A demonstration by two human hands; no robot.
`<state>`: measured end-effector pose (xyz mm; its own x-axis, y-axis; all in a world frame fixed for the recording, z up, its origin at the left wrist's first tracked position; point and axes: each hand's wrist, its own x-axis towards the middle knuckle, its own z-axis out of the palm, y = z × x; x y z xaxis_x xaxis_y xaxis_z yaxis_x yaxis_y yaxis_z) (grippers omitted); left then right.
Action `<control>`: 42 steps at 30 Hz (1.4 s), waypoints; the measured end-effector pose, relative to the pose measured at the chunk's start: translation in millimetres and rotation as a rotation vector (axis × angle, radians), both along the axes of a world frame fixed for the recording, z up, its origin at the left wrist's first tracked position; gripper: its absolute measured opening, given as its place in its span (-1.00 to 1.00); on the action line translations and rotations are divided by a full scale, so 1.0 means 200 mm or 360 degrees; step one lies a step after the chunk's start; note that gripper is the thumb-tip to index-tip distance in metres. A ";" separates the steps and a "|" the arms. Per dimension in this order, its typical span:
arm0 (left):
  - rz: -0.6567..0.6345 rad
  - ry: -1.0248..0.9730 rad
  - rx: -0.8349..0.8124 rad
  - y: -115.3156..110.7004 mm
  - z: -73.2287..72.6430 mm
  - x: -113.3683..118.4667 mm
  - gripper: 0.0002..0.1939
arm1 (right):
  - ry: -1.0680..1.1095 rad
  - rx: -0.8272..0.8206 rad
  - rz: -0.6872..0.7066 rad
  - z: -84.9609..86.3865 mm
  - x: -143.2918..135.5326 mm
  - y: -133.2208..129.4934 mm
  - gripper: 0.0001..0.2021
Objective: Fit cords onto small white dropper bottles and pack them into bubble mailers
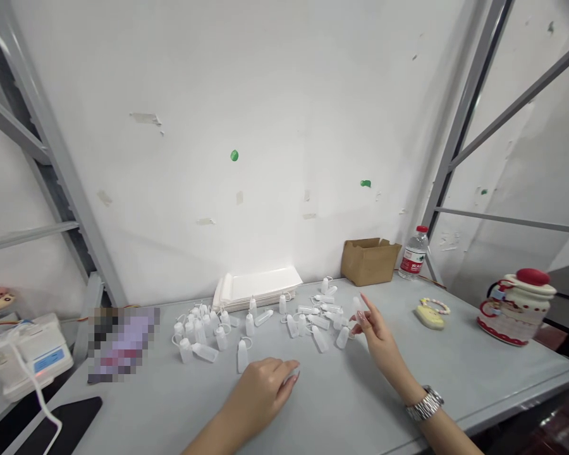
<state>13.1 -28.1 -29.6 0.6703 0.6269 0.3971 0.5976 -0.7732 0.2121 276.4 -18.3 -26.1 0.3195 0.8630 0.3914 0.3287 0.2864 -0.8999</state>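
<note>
"In the head view, how many bottles?"

"Two clusters of translucent plastic bottles point(243, 357), lower centre; overlaps defeat an exact count."

"Hands?"

"Two. The left hand point(262, 388), bottom centre, curls loosely, thumb and forefinger parted, apparently bare. The right hand point(378, 341), right of centre, has one bottle at its fingertips; I can't tell whether it's gripped."

"Behind?"

"One brown cardboard box point(367, 264), one flat white stack point(260, 285). Both forearms are cut off below."

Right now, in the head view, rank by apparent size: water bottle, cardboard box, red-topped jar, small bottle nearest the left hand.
1. Red-topped jar
2. Cardboard box
3. Water bottle
4. Small bottle nearest the left hand
</note>
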 end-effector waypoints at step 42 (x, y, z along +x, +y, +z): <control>0.0130 -0.0081 -0.0106 0.06 -0.04 -0.04 -0.68 | -0.1251 -0.0459 -0.0556 0.45 0.72 0.69 -0.46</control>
<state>5.9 -16.1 -36.8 0.5960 0.7049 0.3846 0.6453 -0.7055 0.2931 419.8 120.4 63.9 0.3133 0.8654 0.3911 0.9045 -0.1464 -0.4007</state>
